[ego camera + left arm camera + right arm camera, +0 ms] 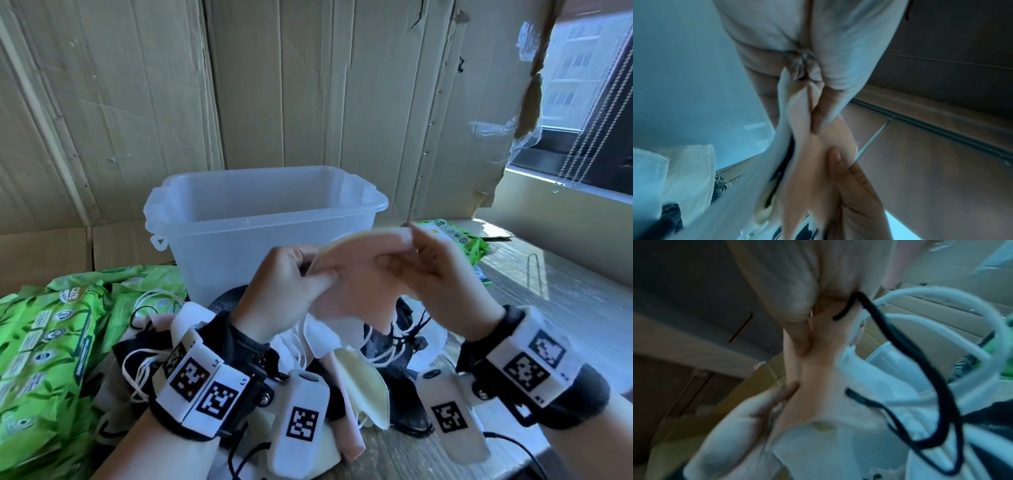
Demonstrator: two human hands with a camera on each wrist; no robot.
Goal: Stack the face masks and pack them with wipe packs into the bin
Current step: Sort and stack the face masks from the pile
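Observation:
A small stack of folded face masks, pale pink on the near side, hangs in the air in front of the clear plastic bin. My left hand pinches its left edge and my right hand grips its right top corner. White and black ear loops dangle below. In the left wrist view the pink mask sits between my fingers. The right wrist view is blurred: the pink mask with a black loop across it. More masks, white, cream, pink and dark, lie heaped on the table under my wrists.
Green wipe packs are piled at the left of the table, and another green pack lies right of the bin. Cardboard sheets stand behind the bin. A window is at the far right. Bare wooden table shows at the right.

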